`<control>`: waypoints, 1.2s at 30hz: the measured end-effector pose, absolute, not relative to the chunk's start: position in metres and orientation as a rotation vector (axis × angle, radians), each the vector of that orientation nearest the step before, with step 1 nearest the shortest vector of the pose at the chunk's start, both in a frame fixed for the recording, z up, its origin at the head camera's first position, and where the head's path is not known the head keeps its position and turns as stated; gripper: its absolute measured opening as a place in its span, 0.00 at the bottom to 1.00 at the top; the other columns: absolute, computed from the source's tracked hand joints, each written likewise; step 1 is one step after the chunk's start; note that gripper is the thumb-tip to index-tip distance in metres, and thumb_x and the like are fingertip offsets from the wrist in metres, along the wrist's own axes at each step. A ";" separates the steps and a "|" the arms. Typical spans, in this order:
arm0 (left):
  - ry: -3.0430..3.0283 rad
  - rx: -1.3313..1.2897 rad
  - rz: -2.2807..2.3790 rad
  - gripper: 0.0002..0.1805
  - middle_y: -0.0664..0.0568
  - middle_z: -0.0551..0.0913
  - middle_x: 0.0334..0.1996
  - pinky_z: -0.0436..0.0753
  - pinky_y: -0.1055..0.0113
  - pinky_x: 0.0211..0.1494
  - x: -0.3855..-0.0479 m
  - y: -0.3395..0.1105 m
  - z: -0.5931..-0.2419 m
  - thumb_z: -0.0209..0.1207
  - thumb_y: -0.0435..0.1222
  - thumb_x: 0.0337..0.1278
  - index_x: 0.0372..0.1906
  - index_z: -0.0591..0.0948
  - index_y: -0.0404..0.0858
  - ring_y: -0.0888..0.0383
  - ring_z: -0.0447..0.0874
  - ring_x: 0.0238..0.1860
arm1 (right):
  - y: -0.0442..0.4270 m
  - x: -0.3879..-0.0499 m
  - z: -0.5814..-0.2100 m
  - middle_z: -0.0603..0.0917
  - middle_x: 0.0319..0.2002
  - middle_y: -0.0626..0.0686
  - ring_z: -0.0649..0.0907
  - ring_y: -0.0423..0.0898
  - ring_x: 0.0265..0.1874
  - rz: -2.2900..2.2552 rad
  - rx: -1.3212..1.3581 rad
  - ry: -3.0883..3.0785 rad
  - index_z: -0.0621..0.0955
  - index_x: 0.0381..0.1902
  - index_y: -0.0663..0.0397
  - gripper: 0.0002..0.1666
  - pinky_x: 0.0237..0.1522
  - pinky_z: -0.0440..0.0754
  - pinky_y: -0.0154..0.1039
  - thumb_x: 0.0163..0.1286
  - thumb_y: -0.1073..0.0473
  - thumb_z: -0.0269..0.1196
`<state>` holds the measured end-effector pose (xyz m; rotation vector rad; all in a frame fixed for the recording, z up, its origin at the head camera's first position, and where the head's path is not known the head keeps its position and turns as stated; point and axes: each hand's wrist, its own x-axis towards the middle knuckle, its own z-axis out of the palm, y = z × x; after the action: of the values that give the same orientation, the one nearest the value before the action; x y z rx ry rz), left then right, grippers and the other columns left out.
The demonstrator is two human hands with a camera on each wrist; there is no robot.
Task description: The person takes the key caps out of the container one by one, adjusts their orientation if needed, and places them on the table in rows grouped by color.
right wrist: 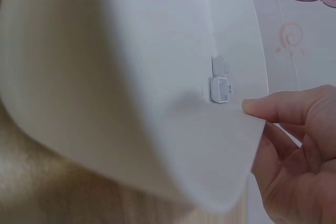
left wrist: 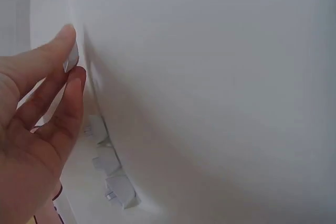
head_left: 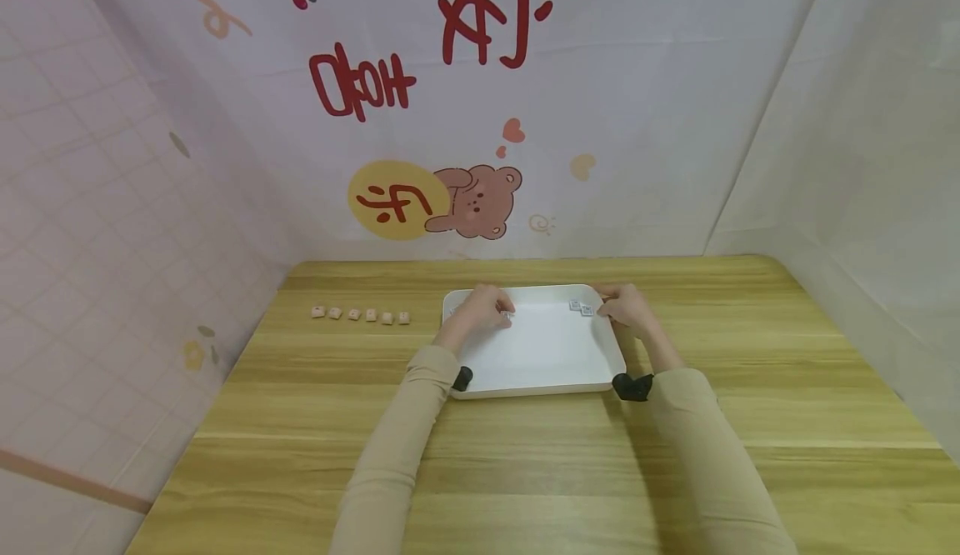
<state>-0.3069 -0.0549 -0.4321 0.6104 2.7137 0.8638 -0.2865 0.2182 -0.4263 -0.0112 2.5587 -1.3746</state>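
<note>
A white tray [head_left: 540,355] with raised sides lies on the wooden table. Over its left part, my left hand [head_left: 480,309] pinches a small white keycap [left wrist: 72,59] between thumb and fingertips. In the left wrist view, three more white keycaps [left wrist: 119,188] lie along the tray's inner edge below that hand. My right hand [head_left: 628,307] grips the tray's far right corner, thumb over the rim and fingers beneath. Close to that thumb, two white keycaps [head_left: 581,307] lie inside the tray; one [right wrist: 220,89] shows its hollow underside.
Left of the tray, a row of several light keycaps [head_left: 353,314] is spread across the table [head_left: 525,463]. A white printed curtain [head_left: 637,147] hangs behind the table's back edge and at both sides. Black wrist straps [head_left: 632,387] hang near the tray's front corners.
</note>
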 end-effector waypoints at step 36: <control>2.766 0.336 1.174 0.13 0.35 0.84 0.43 0.82 0.55 0.49 -0.261 -0.208 -0.408 0.63 0.27 0.52 0.44 0.83 0.27 0.44 0.84 0.44 | 0.219 -0.289 -0.427 0.74 0.58 0.73 0.79 0.50 0.40 -1.322 0.027 2.574 0.66 0.67 0.66 0.32 0.32 0.79 0.30 0.63 0.71 0.53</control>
<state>-0.2611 -0.2076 -0.4079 0.3360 2.7659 1.1739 -0.2887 0.2189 -0.4273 0.0270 2.5739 -1.3217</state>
